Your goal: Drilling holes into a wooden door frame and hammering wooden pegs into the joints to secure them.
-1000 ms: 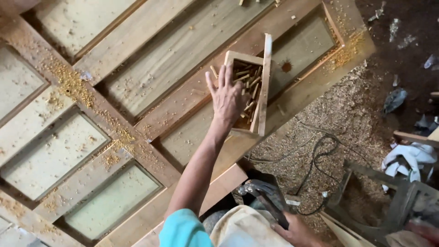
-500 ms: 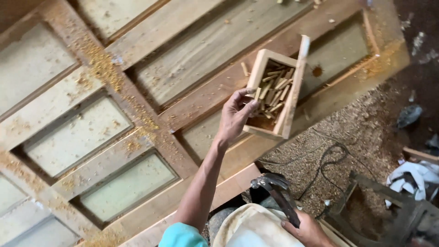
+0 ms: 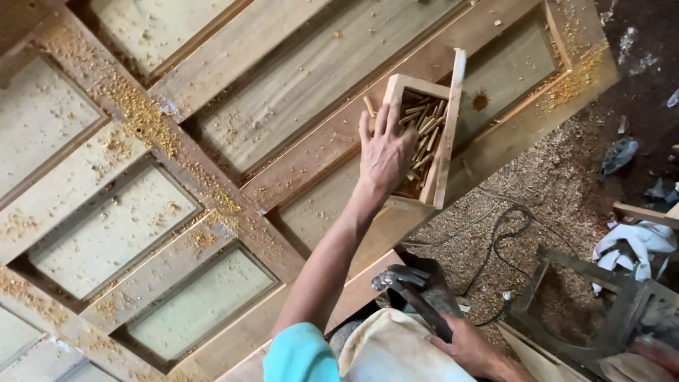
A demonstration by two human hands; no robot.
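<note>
My left hand (image 3: 384,148) reaches over a small open wooden box (image 3: 445,141) that holds several short wooden dowel pegs (image 3: 424,131). Its fingers are spread over the pegs at the box's near side, and I cannot see anything held in them. The box rests on a panelled wooden door (image 3: 212,141) lying flat and dusted with sawdust. My right hand (image 3: 470,346) is low at the bottom edge, closed around the handle of a claw hammer (image 3: 414,290) whose metal head points left.
Sawdust and shavings cover the floor (image 3: 559,184) to the right of the door. A black cable (image 3: 506,233) loops there. A metal frame (image 3: 601,297) and white cloth (image 3: 636,244) lie at the right edge. Pale fabric (image 3: 396,350) covers my lap.
My left hand dipped into the box with fingers curled, and now lies flatter with fingers spread over the pegs. The hammer in my right hand has come up into clearer view.
</note>
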